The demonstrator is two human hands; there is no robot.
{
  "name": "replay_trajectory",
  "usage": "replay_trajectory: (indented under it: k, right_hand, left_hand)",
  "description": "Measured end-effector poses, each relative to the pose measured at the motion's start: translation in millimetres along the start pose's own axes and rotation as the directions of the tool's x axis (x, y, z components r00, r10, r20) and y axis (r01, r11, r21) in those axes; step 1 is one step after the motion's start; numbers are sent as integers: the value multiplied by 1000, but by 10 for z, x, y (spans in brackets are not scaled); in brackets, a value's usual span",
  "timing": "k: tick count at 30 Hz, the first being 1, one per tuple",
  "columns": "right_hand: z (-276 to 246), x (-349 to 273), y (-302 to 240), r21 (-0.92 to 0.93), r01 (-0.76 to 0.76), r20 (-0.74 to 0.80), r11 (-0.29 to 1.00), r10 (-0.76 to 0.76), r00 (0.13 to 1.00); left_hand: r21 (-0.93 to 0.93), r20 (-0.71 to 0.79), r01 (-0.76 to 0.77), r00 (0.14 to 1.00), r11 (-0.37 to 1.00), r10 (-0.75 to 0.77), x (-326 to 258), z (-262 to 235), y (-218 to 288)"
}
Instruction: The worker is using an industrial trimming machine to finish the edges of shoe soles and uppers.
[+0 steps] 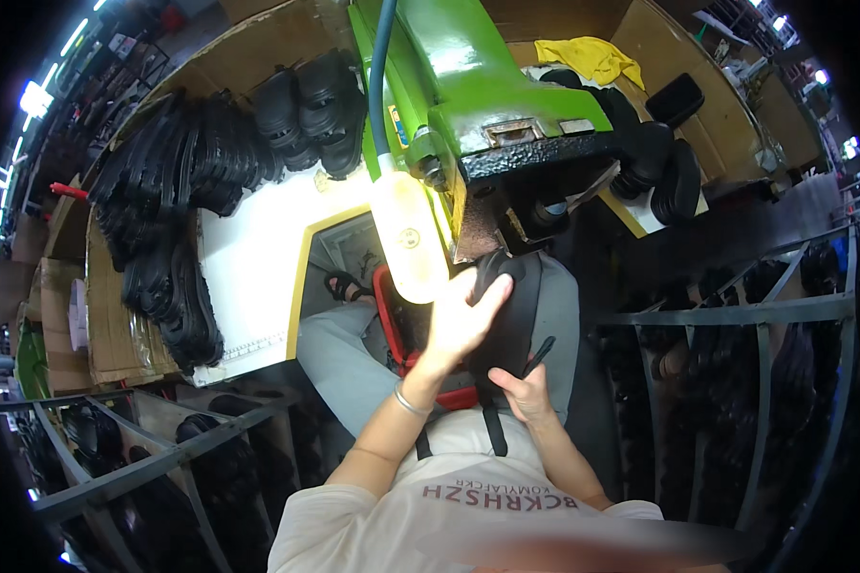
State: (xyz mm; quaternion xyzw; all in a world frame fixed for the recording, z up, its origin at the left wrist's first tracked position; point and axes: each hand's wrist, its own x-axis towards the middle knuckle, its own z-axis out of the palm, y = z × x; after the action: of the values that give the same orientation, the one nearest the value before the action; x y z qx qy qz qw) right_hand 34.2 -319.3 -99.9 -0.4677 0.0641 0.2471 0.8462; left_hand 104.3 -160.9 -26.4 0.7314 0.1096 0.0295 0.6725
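A black shoe or shoe sole (516, 320) lies lengthwise over my lap, its far end below the head of a green machine (468, 86). My left hand (463, 320) grips its far part, with the thumb and a finger spread over the top. At its near end, my right hand (524, 393) has the thumb laid on the edge. A slim dark pen-like tool (542, 353) sticks up out of my right hand. The fingers below the shoe are hidden, so their exact hold does not show. A bright lamp (409, 234) glows just beyond my left hand.
Black shoes (182, 158) are piled on the white table (248, 277) at left, by cardboard walls. More black shoes (674, 177) and a yellow cloth (592, 59) lie at right. Metal racks (736, 313) of dark shoes flank me. Something red-rimmed (389, 325) sits between my legs.
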Motion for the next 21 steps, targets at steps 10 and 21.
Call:
replay_trajectory:
  k: [10,21]
  right_hand:
    - [-263,-40,-659,-111,257,-208,960,-275,939]
    - [-175,863,-1710,-161,386,-113,908,-406,907]
  left_hand:
    - [-391,-34,15,999,920,-31,-171,-51,-104]
    - [-605,-10,35,999,795,-52,-107,49,-71]
